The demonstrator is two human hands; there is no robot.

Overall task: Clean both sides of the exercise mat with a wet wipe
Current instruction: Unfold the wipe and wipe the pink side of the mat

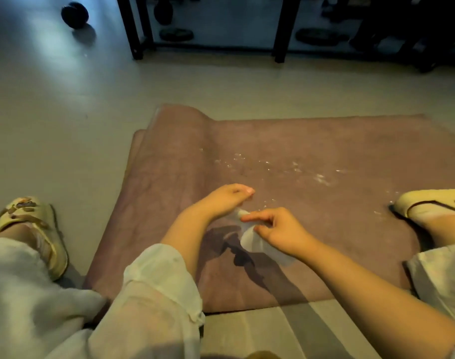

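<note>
You are seated over the exercise mat (312, 141), which lies flat on the floor (65, 112) and fills the centre of the head view. Its 9 o'clock end is folded or rolled back on itself. Scattered pale specks and wet glints sit on the mat surface toward 1 o'clock from your hands.

The wet wipe (249, 235) is at the centre of the view, held just above or on the mat. Your right hand (281, 230) pinches its upper edge, index finger extended toward 9 o'clock, remaining fingers curled. Your left hand (227, 196) is at 11 o'clock from the right hand, fingers curled downward; the wipe's upper corner runs under it, so it appears to hold that corner, though the contact itself is hidden.

Judged step: spreading or refolding the wipe before a wiping pass on the upward-facing side. The second side does not appear to have been started.

Next move calls for:
1. Flatten the wipe under one palm.
2. Sweep toward the specks at 1 o'clock.
3. Steady the mat with your free hand so it does not creep.
</note>
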